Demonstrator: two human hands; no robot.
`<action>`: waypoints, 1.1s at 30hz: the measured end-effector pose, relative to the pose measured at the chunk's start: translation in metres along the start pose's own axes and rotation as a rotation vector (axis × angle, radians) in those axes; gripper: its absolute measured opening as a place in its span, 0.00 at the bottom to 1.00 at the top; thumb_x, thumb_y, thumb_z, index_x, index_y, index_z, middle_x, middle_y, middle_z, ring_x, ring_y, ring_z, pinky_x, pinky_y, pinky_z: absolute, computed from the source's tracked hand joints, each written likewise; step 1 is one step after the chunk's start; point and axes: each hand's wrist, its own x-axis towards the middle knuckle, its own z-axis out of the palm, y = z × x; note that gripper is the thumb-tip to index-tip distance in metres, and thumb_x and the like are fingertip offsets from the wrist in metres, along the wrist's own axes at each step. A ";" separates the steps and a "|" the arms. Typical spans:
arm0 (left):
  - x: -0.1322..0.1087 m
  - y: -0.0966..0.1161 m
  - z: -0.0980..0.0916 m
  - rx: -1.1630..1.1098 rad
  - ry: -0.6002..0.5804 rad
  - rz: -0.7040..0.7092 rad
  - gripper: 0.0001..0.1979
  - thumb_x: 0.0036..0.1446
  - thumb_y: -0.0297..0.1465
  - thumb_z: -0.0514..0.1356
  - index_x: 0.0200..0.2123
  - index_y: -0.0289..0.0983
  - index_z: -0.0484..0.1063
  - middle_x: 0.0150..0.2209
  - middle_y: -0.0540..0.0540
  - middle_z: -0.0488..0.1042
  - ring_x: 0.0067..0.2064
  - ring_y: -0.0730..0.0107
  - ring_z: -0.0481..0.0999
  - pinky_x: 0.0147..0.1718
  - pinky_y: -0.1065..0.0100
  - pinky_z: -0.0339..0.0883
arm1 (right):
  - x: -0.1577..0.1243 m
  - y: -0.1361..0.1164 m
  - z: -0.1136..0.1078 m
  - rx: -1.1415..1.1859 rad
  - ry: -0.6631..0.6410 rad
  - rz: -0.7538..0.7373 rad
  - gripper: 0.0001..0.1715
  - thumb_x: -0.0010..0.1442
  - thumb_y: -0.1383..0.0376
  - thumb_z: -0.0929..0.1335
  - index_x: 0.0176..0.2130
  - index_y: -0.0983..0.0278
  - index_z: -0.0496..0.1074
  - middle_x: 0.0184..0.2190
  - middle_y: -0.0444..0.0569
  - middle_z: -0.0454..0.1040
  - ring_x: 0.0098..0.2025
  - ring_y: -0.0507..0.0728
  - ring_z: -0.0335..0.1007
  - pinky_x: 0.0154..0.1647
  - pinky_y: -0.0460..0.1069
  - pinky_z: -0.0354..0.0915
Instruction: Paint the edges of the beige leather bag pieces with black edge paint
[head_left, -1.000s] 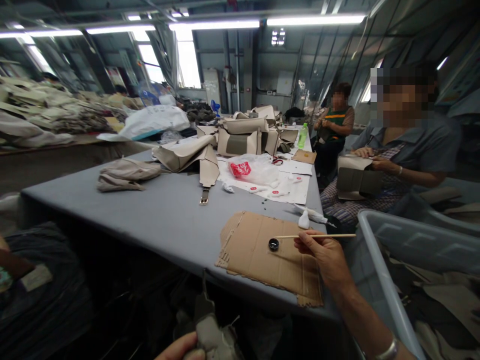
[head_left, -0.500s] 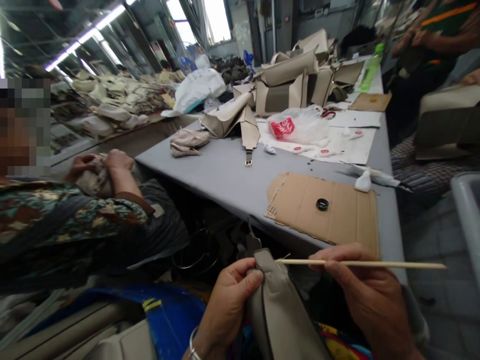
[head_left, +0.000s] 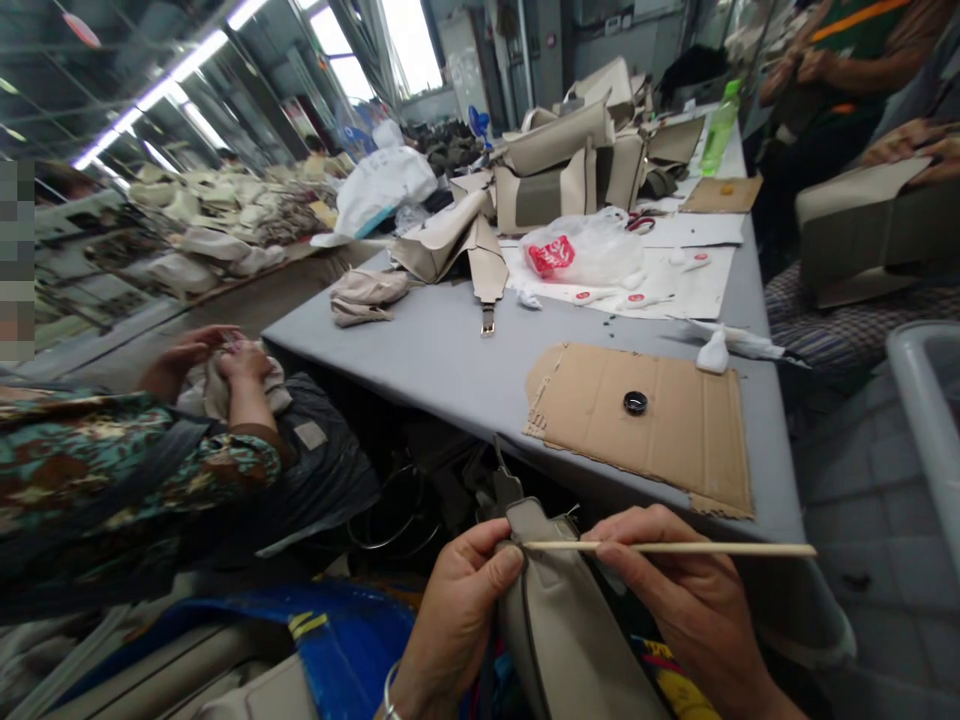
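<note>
My left hand (head_left: 459, 610) pinches the top edge of a beige leather bag piece (head_left: 559, 620) that stands up from my lap. My right hand (head_left: 679, 595) grips a thin wooden stick (head_left: 720, 548) held level, its left tip touching the bag piece's upper corner. Beyond my hands a torn cardboard sheet (head_left: 675, 440) lies on the grey table (head_left: 435, 350), with a small black cap (head_left: 635, 402) sitting on it.
A person in a patterned sleeve (head_left: 135, 470) works cloth at my left. Beige bags (head_left: 559, 160), a loose strap (head_left: 486, 275), a plastic bag (head_left: 585, 250) and a green bottle (head_left: 718, 130) crowd the table's far half. Another person holding a bag panel (head_left: 862, 240) sits at the right, beside a grey bin (head_left: 922, 390).
The stick left the black cap on the cardboard and came down to the bag piece in my lap. My left hand rose into view on the piece. My view swung left and down.
</note>
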 end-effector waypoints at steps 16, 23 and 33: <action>0.003 -0.007 0.001 0.022 0.070 0.053 0.13 0.55 0.30 0.72 0.45 0.37 0.82 0.35 0.43 0.83 0.30 0.69 0.79 0.32 0.71 0.74 | 0.001 0.000 0.002 0.047 -0.055 0.042 0.05 0.68 0.63 0.71 0.37 0.59 0.78 0.38 0.45 0.79 0.42 0.56 0.76 0.45 0.49 0.70; 0.003 -0.009 0.005 0.079 0.073 0.046 0.15 0.54 0.32 0.73 0.46 0.36 0.82 0.35 0.42 0.83 0.32 0.68 0.78 0.31 0.72 0.70 | 0.018 -0.015 -0.010 -0.148 -0.120 0.097 0.12 0.68 0.57 0.70 0.35 0.60 0.77 0.30 0.41 0.74 0.33 0.51 0.70 0.35 0.45 0.63; 0.004 -0.011 0.007 0.091 0.186 0.086 0.15 0.47 0.32 0.76 0.39 0.35 0.83 0.33 0.44 0.83 0.30 0.68 0.77 0.30 0.71 0.71 | 0.059 -0.023 -0.018 -0.184 -0.316 0.067 0.13 0.68 0.57 0.70 0.35 0.62 0.75 0.30 0.41 0.74 0.33 0.51 0.70 0.36 0.46 0.62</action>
